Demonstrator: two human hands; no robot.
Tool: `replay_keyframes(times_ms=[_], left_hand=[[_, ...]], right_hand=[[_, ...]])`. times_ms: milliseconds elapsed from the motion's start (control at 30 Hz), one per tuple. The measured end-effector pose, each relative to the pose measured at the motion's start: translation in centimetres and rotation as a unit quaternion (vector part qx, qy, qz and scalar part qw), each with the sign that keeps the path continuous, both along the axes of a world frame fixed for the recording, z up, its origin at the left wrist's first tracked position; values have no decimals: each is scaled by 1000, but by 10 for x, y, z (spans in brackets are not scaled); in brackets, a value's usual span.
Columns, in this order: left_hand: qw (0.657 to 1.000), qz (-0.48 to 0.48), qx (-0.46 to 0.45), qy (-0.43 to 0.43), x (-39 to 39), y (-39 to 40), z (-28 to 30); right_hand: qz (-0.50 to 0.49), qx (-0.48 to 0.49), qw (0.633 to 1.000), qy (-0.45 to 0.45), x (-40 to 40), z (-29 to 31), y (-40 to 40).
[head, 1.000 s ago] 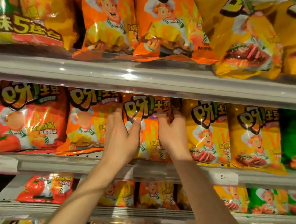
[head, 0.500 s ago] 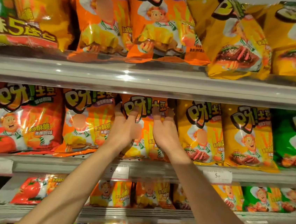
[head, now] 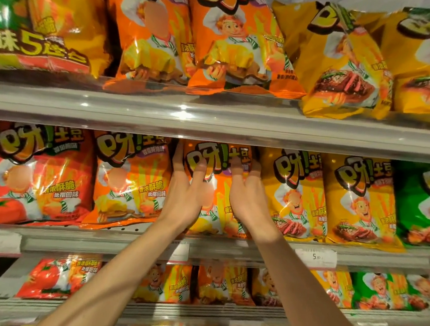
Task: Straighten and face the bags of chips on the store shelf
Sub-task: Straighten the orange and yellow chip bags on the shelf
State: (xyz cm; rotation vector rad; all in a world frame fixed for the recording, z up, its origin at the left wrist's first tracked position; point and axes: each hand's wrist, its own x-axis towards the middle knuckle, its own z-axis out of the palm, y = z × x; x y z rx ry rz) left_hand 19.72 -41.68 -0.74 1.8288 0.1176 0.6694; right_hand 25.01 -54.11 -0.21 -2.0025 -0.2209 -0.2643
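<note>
A person's two bare hands are working the middle shelf of a snack aisle, seen from a head-worn camera looking slightly upward. At far left on that shelf, a red tomato-flavour bag is standing face out, leaning a little, with an orange bag just beside it on its right. Next along, the left hand is reaching up with its thumb lying across the printed front of the centre orange bag and its fingers going round the bag's left edge, out of sight behind it. The right hand is gripping the same bag from the other side, thumb on the front near the logo, fingers tucked round the right edge. The two hands are sitting close together but not touching, both clamped on this one bag, which is standing upright at the shelf's front lip, between the orange bag and a yellow steak-flavour bag. A second yellow bag and a green bag are filling the row to the right. A white price tag is hanging on the shelf rail below the yellow bags. Larger orange and yellow bags are crowding the upper shelf
</note>
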Motion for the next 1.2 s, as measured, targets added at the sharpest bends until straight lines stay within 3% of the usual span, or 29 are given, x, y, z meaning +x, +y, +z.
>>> replay_keyframes(times_ms=[167,300,533,700,933,1200], left_hand=[[999,19,46,10,13,5,-1],[997,29,68,-9,7,2,-9],[999,-13,36,-11,7,8,-11],[999,-21,25,4,9,8,-10],[1000,-17,12,6,9,4,-7],[999,8,48,12,4,1,-8]], right_hand=[[-35,10,999,-33,-2,-3,6],[-25,-45,997,-63,-10,-9,2],[6,-65,997,-34,-10,-3,-3],[12,-19,1000,-1,-10,2,-6],[36,-8,999,-15,-11,-2,-5],[-7,-19,999,-26,-22,-2,-1]])
